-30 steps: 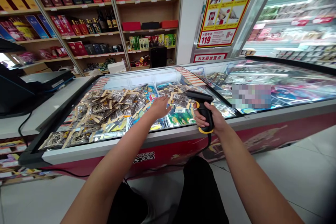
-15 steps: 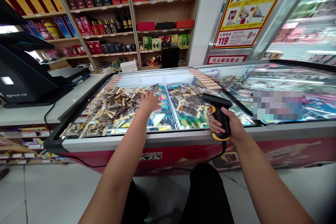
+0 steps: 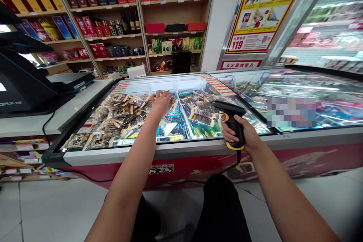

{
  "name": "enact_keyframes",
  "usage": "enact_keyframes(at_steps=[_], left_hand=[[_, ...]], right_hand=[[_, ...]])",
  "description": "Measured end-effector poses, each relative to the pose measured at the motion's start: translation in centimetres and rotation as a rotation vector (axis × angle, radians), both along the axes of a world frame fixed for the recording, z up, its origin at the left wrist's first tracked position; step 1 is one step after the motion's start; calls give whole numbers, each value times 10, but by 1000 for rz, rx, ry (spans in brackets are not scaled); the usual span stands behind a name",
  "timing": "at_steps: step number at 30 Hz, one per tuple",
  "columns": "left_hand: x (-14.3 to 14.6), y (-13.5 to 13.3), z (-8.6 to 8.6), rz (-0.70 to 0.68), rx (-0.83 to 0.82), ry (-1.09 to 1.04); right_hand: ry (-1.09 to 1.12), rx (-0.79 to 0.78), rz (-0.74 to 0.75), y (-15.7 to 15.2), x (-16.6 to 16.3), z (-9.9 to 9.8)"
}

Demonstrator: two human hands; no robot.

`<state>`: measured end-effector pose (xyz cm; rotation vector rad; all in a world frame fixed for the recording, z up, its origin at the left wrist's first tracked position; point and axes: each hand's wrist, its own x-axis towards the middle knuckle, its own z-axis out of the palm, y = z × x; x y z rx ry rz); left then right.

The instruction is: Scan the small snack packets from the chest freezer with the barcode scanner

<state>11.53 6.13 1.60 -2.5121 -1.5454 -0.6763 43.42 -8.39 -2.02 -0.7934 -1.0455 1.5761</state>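
Observation:
My left hand [image 3: 161,103] reaches over the packets in the freezer, its fingers apart and bent downward. The fingertips are at a dark packet with some yellow on it [image 3: 171,99]; whether they grip it cannot be made out. Brown-and-clear ice pop packets [image 3: 120,111] lie heaped to the left of that hand. Blue packets [image 3: 173,117] lie just right of it, beside a white wire divider [image 3: 185,121]. My right hand [image 3: 249,134] is closed around the handle of a black and yellow barcode scanner [image 3: 236,128], held over the freezer's front edge.
The chest freezer [image 3: 198,145] spans the front, with a glass lid section [image 3: 297,83] at right. A counter [image 3: 73,111] with a black checkout machine [image 3: 25,79] stands at left. Shelves of boxes [image 3: 176,5] rise behind. The scanner's cable [image 3: 236,160] hangs along the freezer front.
My left hand has moved slightly farther into the freezer, toward the dark packet. My right hand keeps the barcode scanner in about the same place. The view has shifted a little.

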Motion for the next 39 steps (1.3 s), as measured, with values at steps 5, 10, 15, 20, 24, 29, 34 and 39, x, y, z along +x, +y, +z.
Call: enact_keyframes(at_steps=[5,10,15,20,24,29,34,39], left_hand=[[8,6,-1,-56,37,-311],[16,22,-8,-35,-31,-878],[11,38,-17,18,-284,-1056],[11,45,-24,-30,-337,-1098],[14,46,-27,-29,-338,-1102],[12,44,-27,-31,-373,-1124],[12,41,-25,-5,-377,-1103],[12,42,-25,-30,-397,-1099]], right_hand=[[-2,-41,10,7,-5,4],[90,-41,0,32,-30,20],[126,-26,48,64,-60,28],[-46,-39,75,67,-66,8],[-141,1,76,54,-67,0],[-137,72,69,47,-70,5],[-129,87,37,49,-70,2],[-136,66,50,51,-69,-2]])
